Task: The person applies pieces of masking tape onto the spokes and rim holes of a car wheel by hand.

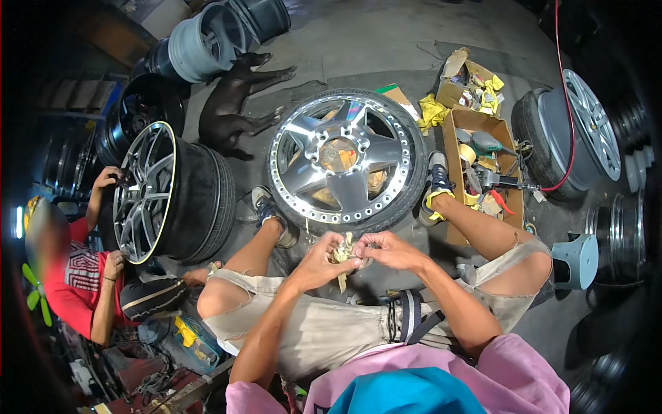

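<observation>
In front of my lap, a crumpled bunch of pale yellow strips (343, 253), which looks like used masking tape, is between my hands. My left hand (318, 262) is closed around its left side, and a loose strip hangs below. The fingers of my right hand (386, 250) pinch at the right side of the bunch. Just beyond both hands lies a polished alloy wheel (348, 196), flat on a tire (416, 186) between my feet. Small scraps of yellow tape hang at the tire's near edge.
A cardboard box (452, 134) with a green sander (485, 143) and tools stands right of the wheel. A dark dog (234, 103) lies on the floor. At left, a co-worker (89, 276) handles another wheel (147, 193). A red hose (571, 110) crosses the right side.
</observation>
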The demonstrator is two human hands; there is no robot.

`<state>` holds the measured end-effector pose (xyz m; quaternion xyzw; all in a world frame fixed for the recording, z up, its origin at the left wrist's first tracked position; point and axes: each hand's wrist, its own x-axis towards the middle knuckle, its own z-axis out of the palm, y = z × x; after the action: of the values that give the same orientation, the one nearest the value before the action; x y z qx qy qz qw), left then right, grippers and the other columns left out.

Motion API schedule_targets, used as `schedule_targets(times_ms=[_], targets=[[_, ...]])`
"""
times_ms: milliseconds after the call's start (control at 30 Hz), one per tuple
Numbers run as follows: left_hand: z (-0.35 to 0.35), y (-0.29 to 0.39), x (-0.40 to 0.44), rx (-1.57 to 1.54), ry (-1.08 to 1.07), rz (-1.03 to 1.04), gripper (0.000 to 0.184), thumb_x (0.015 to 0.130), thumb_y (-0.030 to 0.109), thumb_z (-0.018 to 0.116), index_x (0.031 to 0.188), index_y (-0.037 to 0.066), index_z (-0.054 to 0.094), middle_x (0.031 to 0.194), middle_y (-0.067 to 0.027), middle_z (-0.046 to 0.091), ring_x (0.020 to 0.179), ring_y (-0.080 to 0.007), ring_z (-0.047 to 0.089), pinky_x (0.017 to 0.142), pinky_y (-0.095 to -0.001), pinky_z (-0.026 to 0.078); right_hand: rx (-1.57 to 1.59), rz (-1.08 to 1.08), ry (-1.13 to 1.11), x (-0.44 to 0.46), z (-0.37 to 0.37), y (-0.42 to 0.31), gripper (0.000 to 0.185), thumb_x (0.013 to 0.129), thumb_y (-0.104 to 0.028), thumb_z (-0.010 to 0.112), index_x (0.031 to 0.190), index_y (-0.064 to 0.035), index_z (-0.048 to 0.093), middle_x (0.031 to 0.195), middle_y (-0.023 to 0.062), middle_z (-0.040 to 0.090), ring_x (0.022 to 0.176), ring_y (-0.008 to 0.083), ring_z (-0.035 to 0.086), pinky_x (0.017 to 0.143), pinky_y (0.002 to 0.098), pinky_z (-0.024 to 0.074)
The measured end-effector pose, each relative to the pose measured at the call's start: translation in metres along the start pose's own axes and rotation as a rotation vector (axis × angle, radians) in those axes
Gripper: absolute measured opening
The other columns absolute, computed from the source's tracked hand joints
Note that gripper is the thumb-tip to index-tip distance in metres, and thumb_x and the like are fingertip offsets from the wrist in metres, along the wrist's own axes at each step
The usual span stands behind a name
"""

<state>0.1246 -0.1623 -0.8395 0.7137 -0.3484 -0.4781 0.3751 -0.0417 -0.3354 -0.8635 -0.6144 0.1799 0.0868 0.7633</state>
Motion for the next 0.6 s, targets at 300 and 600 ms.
schedule_targets(times_ms=[300,600], targets=[[-0.006,-0.007,0.001,0.223,0.021,0.144,0.026,0.095,0.017,0.072,0.108,0.001,0.056,0.089,-0.0057,0.057,0.077,-0.0125,0.049,0.067,-0.0314,0.044,0.145,0.073,0.246,0.007,0.011,0.017,0.023,0.099,-0.023,0.067,0.104,-0.002,0.077,0.1,0.002,0.076,0.093,0.0088,0.065,0.085,0.0274,0.0512],[-0.041,-0.009,-0.004,0.211,0.229,0.03,0.033,0.096,0.027,0.058,0.093,-0.004,0.068,0.097,-0.0234,0.069,0.092,-0.0394,0.066,0.085,-0.0435,0.05,-0.115,-0.012,0.482,0.013,-0.021,0.041,0.021,0.092,-0.027,0.076,0.095,-0.0059,0.076,0.086,0.003,0.074,0.08,0.0125,0.066,0.074,0.0324,0.0529]])
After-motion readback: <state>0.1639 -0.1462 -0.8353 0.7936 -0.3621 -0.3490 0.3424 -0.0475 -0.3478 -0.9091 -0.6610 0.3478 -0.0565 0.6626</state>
